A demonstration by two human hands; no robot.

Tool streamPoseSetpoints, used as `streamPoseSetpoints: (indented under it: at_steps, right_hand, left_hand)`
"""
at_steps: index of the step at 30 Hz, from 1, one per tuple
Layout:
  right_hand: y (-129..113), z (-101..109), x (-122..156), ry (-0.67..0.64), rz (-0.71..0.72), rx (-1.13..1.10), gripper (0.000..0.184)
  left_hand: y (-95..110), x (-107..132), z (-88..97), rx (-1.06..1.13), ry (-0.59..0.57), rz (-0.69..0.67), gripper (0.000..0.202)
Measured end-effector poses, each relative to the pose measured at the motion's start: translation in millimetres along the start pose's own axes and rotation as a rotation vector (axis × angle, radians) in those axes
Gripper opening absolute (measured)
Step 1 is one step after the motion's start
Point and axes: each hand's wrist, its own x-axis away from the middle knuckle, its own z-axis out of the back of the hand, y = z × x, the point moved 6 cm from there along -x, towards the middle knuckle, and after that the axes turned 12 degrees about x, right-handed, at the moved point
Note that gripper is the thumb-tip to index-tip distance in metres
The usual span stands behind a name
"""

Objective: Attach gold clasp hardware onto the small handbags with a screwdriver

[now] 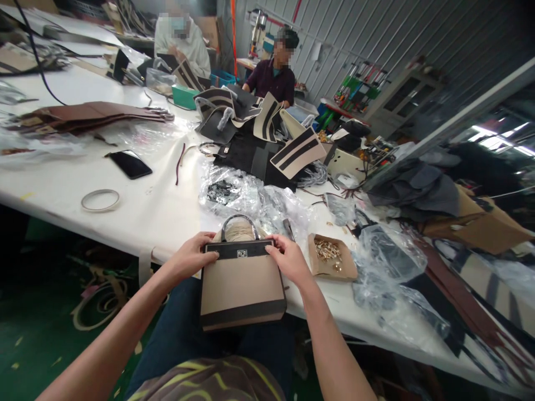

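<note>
"Above the lap (169, 326), at the worktable (137, 223) edge: status of the handbag (242, 284)?"
"Handle (239, 216) and metal clasp (242, 253) fitted; remaining work cannot be determined. Left hand (194, 256) and right hand (290, 259) each grip one upper corner."

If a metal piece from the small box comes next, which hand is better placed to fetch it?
Right, probably: the right hand holds the top corner of the bag nearer the box, while the left hand holds the opposite corner.

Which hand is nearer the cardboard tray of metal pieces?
Right. Your right hand holds the handbag at its top corner nearer the cardboard tray; your left hand holds the opposite top corner, farther away.
</note>
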Motion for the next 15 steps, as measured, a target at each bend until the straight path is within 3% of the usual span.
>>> streamPoseSetpoints:
  at_steps: [3, 8, 15]
  right_hand:
    - [-3, 6, -3, 0.143, 0.091, 0.152, 0.031]
    - [6, -2, -5, 0.051, 0.035, 0.047, 0.041]
    - [-5, -1, 12, 0.198, 0.077, 0.119, 0.036]
  left_hand:
    - [-2, 1, -1.6, -0.031, 0.069, -0.002, 0.036]
    - [-1, 10, -1.2, 0.017, 0.192, 0.013, 0.059]
    - [2, 14, -0.4, 0.005, 0.222, 0.093, 0.064]
